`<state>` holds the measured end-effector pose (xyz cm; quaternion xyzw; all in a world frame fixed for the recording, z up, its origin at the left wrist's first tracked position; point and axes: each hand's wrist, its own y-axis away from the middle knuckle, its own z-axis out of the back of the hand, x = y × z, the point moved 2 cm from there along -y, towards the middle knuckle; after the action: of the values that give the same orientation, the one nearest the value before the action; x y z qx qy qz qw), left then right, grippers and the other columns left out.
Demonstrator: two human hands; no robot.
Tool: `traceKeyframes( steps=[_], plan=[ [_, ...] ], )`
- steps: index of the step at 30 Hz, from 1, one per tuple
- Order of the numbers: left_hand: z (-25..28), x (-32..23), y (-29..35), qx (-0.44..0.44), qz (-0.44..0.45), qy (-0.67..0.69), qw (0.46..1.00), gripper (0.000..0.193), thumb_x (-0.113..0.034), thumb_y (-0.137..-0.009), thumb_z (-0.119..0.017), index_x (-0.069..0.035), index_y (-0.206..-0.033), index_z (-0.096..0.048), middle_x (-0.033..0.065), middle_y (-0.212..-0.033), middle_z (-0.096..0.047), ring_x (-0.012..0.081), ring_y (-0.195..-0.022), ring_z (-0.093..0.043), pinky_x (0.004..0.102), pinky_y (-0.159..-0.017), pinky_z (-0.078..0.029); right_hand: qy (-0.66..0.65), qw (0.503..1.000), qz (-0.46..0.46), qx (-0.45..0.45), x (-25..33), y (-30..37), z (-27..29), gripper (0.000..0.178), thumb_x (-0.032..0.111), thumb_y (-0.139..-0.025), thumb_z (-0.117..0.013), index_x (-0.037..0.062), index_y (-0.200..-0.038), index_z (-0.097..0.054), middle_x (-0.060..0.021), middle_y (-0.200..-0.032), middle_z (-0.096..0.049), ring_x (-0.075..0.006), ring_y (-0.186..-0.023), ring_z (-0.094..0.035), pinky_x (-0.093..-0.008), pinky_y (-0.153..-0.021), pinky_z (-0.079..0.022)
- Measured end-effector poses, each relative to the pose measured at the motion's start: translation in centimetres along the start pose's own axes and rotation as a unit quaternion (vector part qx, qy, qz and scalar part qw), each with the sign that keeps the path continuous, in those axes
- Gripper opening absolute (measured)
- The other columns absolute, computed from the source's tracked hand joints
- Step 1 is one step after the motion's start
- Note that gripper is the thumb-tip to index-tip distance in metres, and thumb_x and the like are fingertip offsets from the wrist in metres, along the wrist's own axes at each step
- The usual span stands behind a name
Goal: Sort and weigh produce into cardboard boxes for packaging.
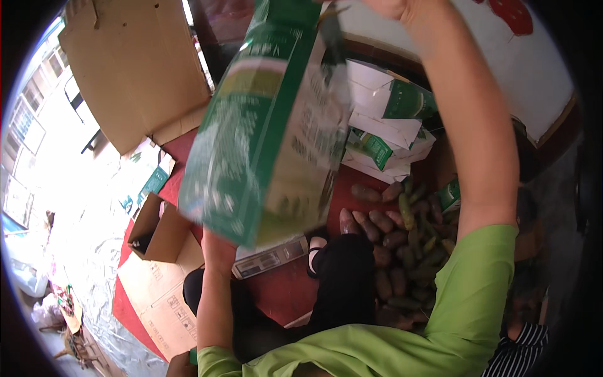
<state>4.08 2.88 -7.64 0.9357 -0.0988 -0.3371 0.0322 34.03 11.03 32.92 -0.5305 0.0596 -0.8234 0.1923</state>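
A large plastic bag [248, 157], printed green with clear panels, is held up in front of me and partly smeared by motion. My left hand [218, 251] grips its lower end, with the fingers hidden behind the plastic. Up at the top edge of the picture, my right hand [392, 7] is by the bag's upper end; its fingers are partly cut off by the frame. Through the clear panel the inside looks pale and greenish, but I cannot make out any contents.
Reddish-brown sweet potatoes [381, 221] and green cucumber-like vegetables [433, 257] lie piled on the red floor covering [279, 292]. White-and-green cartons [383, 122] are stacked beyond. A small brown box [160, 232], flattened cardboard [157, 301] and an upright cardboard sheet [135, 69] stand left.
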Motion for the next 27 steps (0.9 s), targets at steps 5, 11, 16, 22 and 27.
traceKeyframes(
  steps=[5, 11, 16, 22, 27],
  plan=[
    [2.8, -4.2, 1.9, 0.016, -0.048, -0.122, 0.991, 0.058, -0.047, -0.098, -0.032, -0.003, -0.136, -0.036, 0.0086, -0.132, -0.046, 0.0261, -0.118, -0.047, 0.0413, -0.100, -0.039, -0.137, 0.980, -0.047, 0.137, -5.5, -0.6, -7.6, 0.042, 0.021, -0.091, -0.057, -0.0091, -0.120, -0.051, -0.0162, -0.113, -0.061, -0.0221, -0.096, -0.063, -0.0276, -0.072, -0.049],
    [4.7, -7.6, 5.1, -0.161, -0.107, -0.133, 0.972, 0.051, -0.034, -0.097, -0.044, -0.001, -0.135, -0.039, 0.0086, -0.128, -0.051, 0.0185, -0.114, -0.051, 0.0315, -0.095, -0.041, -0.232, 0.963, 0.026, 0.131, -4.8, 1.9, -17.4, 0.019, 0.020, -0.084, -0.065, 0.0024, -0.085, -0.070, -0.0063, -0.075, -0.066, -0.0111, -0.065, -0.057, -0.0246, -0.060, -0.045],
    [2.4, -10.4, 5.7, -0.172, -0.282, -0.302, 0.894, 0.046, -0.003, -0.091, -0.050, -0.002, -0.136, -0.039, 0.0084, -0.125, -0.053, 0.0165, -0.114, -0.051, 0.0284, -0.096, -0.040, -0.070, 0.955, 0.175, 0.227, -3.0, 4.1, -21.1, 0.022, 0.019, -0.084, -0.068, -0.0029, -0.088, -0.069, -0.0056, -0.088, -0.065, -0.0121, -0.085, -0.062, -0.0248, -0.074, -0.047],
    [3.4, -13.1, 7.1, -0.166, -0.348, -0.537, 0.751, 0.063, 0.005, -0.080, -0.060, -0.005, -0.138, -0.035, 0.0119, -0.141, -0.036, 0.0247, -0.130, -0.035, 0.0362, -0.106, -0.030, -0.111, 0.942, 0.254, 0.188, -6.0, 4.6, -21.7, 0.013, 0.009, -0.081, -0.068, -0.0018, -0.073, -0.065, -0.0059, -0.086, -0.065, -0.0113, -0.080, -0.060, -0.0238, -0.070, -0.046],
    [-0.8, -12.9, 7.2, -0.227, -0.409, -0.658, 0.590, 0.070, 0.005, -0.065, -0.071, -0.008, -0.129, -0.048, 0.0117, -0.136, -0.044, 0.0320, -0.131, -0.034, 0.0406, -0.108, -0.025, -0.098, 0.958, 0.219, 0.156, -10.9, 5.8, -19.7, 0.023, 0.008, -0.080, -0.068, -0.0017, -0.062, -0.057, -0.0067, -0.076, -0.064, -0.0097, -0.070, -0.058, -0.0237, -0.061, -0.044]
  ],
)
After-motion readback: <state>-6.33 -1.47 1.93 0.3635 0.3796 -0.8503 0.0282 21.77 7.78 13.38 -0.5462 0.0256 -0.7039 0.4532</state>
